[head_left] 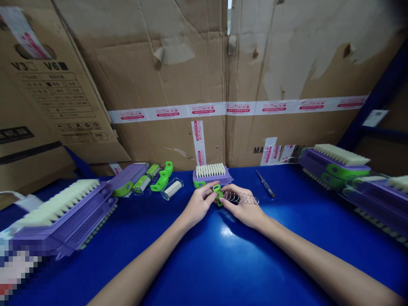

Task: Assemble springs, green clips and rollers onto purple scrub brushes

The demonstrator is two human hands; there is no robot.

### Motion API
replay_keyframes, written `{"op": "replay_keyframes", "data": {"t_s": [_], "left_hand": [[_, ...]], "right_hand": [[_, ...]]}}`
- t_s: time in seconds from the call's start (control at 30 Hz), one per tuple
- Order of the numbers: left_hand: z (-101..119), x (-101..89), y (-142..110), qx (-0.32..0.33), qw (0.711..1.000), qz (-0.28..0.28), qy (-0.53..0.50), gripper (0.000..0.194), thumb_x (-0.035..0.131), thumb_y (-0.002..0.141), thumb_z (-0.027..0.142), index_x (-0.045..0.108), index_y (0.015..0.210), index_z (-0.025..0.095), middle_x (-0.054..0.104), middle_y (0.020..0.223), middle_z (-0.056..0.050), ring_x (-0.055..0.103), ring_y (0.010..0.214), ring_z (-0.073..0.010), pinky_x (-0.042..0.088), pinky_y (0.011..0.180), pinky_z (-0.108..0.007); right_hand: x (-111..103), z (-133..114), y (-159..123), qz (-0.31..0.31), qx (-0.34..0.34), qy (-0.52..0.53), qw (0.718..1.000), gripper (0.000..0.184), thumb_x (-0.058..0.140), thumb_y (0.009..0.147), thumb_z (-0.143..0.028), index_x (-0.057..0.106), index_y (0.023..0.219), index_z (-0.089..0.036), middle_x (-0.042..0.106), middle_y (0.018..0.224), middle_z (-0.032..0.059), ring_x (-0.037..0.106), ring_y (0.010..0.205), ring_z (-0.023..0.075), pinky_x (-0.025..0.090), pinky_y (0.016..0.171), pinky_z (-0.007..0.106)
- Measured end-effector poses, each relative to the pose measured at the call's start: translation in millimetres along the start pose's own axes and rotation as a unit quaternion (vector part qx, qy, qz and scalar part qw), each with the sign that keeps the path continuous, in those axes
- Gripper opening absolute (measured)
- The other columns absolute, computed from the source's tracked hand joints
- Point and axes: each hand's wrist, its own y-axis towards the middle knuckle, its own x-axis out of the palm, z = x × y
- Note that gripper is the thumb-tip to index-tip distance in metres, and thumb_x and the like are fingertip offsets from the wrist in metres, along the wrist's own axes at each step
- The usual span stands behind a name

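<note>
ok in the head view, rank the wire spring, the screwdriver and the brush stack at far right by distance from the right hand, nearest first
1. wire spring, lying over the right hand
2. screwdriver, on the blue table just beyond, to the right
3. brush stack, far right, by the cardboard

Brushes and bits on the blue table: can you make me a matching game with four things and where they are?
Things:
1. screwdriver
2. green part
3. wire spring
4. small brush

Places:
A. pinched between both hands
B. just behind the hands
C. lying alone, right of the small brush
D. stretched over the right hand

Pairs: 1-C, 2-A, 3-D, 4-B
</note>
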Motion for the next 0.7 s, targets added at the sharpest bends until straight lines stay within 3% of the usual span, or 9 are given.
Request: {"op": "replay_keyframes", "data": {"t_s": [0.2, 0.53, 0.7], "left_hand": [[-5.2, 0.1, -0.9, 0.016, 0.999, -0.031, -0.015, 0.053, 0.057, 0.078, 0.022, 0.045, 0.128, 0.009, 0.067, 0.097, -0.011, 0.062, 0.092, -0.0196, 0.045, 0.089, -0.036], [-3.2, 2.3, -1.0, 0.014, 1.000, -0.019, 0.015, 0.050, 0.056, 0.078, 0.024, 0.048, 0.125, 0.009, 0.066, 0.085, -0.008, 0.062, 0.083, -0.0194, 0.047, 0.080, -0.033], [-4.0, 4.7, -0.5, 0.013, 1.000, -0.001, 0.007, 0.047, 0.054, 0.077, 0.019, 0.049, 0.122, 0.008, 0.068, 0.087, -0.009, 0.063, 0.083, -0.0185, 0.047, 0.078, -0.031]], "right_hand": [[-0.4, -0.9, -0.2, 0.001, 0.006, -0.021, 1.000, 0.013, 0.059, 0.080, -0.027, 0.062, 0.091, -0.021, 0.068, 0.075, 0.0007, 0.064, 0.068, 0.0163, 0.048, 0.067, 0.028], [-0.4, 0.3, 1.9, -0.006, 0.004, -0.032, 0.999, 0.011, 0.058, 0.082, -0.029, 0.061, 0.077, -0.019, 0.069, 0.073, 0.0015, 0.066, 0.070, 0.0165, 0.049, 0.067, 0.028], [1.3, 3.4, -0.3, 0.003, -0.003, -0.035, 0.999, 0.018, 0.062, 0.079, -0.029, 0.062, 0.095, -0.020, 0.069, 0.075, 0.0002, 0.065, 0.068, 0.0153, 0.050, 0.065, 0.027]]}}
